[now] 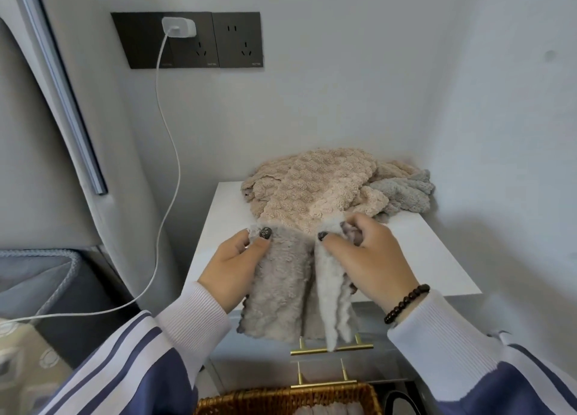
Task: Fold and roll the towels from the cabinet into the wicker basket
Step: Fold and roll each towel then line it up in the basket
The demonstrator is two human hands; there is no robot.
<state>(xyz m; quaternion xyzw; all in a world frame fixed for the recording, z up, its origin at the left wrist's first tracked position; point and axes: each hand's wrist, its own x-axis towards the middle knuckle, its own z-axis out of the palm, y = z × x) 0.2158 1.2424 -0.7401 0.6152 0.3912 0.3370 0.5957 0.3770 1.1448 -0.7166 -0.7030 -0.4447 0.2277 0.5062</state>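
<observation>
your left hand (pixel 232 266) and right hand (pixel 363 258) each pinch a top corner of the fluffy grey-beige towel (pixel 281 292) — it hangs lengthwise toward you, over the white cabinet's (pixel 437 258) front edge. the woven wicker basket (pixel 290 399) sits directly below — equally near both hands.

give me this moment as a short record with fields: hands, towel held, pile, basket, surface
left hand: pinches the top left corner of the grey towel
right hand: pinches the top right edge of the same towel
grey towel: held up, hanging down in front of the cabinet
pile: beige towels and a blue-grey towel, unfolded, on the cabinet top
wicker basket: on the bottom edge, below the hands, something pale inside
white cabinet: brass drawer handles in front
</observation>
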